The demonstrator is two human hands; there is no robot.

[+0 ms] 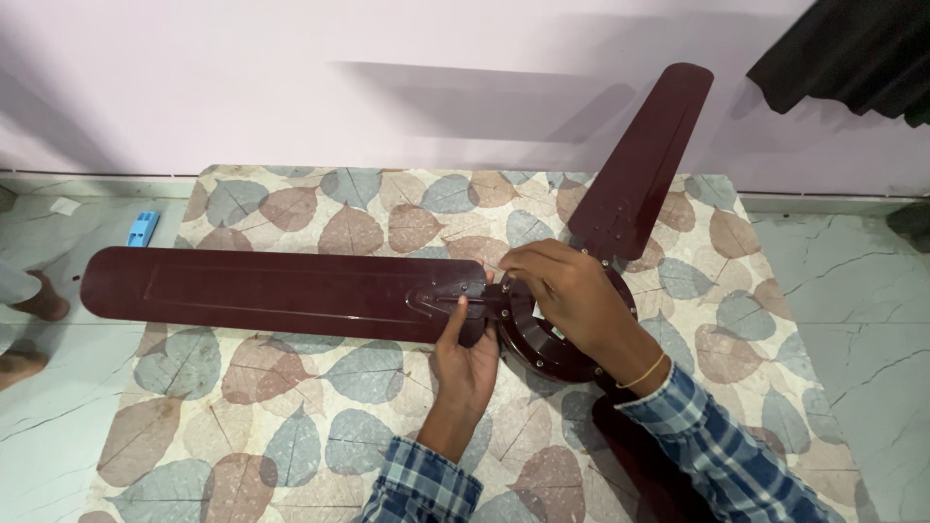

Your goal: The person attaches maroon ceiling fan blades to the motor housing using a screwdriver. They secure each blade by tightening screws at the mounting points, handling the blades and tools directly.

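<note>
A dark maroon ceiling fan lies on a leaf-patterned mat (320, 436). Its round motor hub (542, 344) sits at the centre right. One long blade (262, 291) stretches left, another blade (644, 160) angles up to the right, and a third runs under my right forearm toward the bottom edge. My left hand (467, 358) grips the inner end of the left blade at its bracket (450, 295), thumb on top. My right hand (567, 286) rests over the hub where that bracket joins, fingers curled and pinched; whatever they hold is hidden.
The mat lies on a pale marble floor (852, 310) against a pinkish wall. A small blue object (142, 229) lies on the floor at left. Another person's bare feet (34, 305) show at the left edge. Dark cloth (852, 53) hangs at top right.
</note>
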